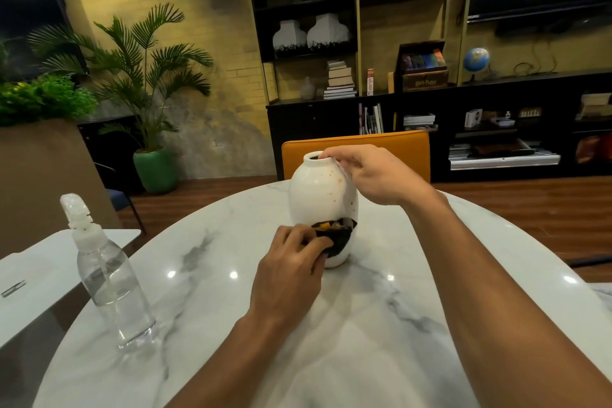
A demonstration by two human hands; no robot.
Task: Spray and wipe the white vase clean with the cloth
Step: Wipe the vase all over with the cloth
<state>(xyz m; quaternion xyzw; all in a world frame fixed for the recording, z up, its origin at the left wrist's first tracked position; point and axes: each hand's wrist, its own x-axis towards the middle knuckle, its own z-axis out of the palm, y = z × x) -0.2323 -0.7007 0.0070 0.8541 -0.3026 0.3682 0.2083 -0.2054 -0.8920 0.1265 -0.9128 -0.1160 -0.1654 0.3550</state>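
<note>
A white egg-shaped vase point(314, 192) with brown specks on its shoulder stands upright on the marble table point(381, 325). My right hand point(371, 175) grips its rim, fingertips at the opening. My left hand point(291, 262) presses a dark cloth point(337, 235) with a yellow patch against the vase's lower front. A clear spray bottle point(106, 272) with a white trigger head stands upright at the table's left edge, apart from both hands.
An orange chair back point(390, 146) stands just behind the vase at the table's far edge. A second white tabletop point(39, 275) adjoins on the left. Plants, a black shelving wall with books and vases lie farther back.
</note>
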